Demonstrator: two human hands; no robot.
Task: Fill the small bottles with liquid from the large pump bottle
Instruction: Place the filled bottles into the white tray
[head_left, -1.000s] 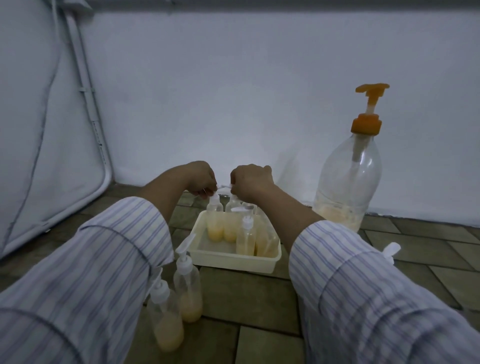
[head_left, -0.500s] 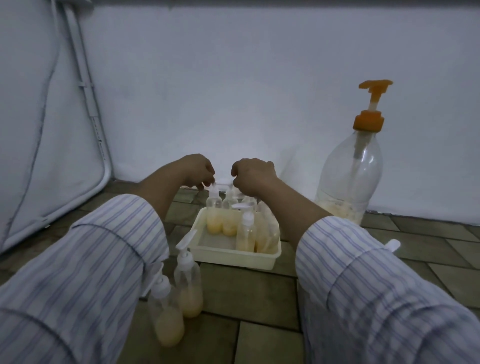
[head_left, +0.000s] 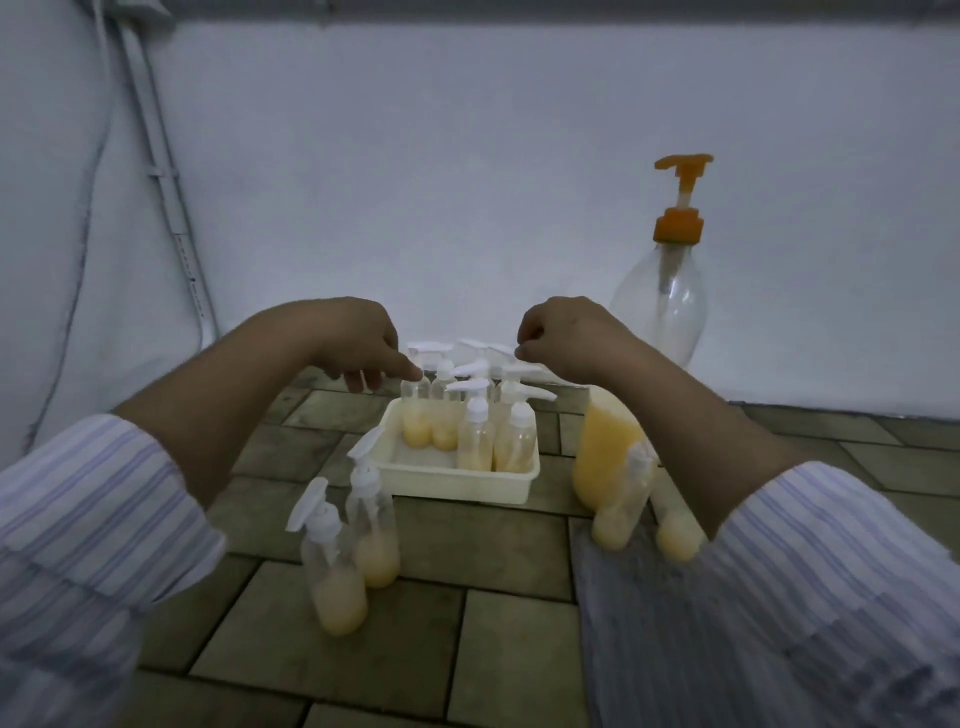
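Cream tray (head_left: 527, 480): sits on the tiled floor (head_left: 514, 649), near the white wall (head_left: 467, 182); a cluster of small bottles (head_left: 475, 434) stands upright in its far and right part, each partly filled with yellow liquid and capped with a white pump.
Left hand (head_left: 358, 343): hovers at the tray's far left corner, fingers pointing down and loosely extended, a fingertip right at the top of the far-left tray bottle; whether it touches, I cannot tell. It holds nothing.
Right hand (head_left: 566, 332): curled into a loose fist above the tray's far right, just beside a white pump head; it appears to hold nothing.
Pump bottle (head_left: 662, 306): large, clear, orange pump, standing upright by the wall, right of the tray and behind the right forearm; it looks nearly empty.
Left pair (head_left: 353, 551): two small bottles on the floor, nearer than the tray, touching each other.
Right pair (head_left: 621, 512): two more small bottles by the right sleeve (head_left: 810, 571), in front of a jug (head_left: 602, 447) of yellow liquid.
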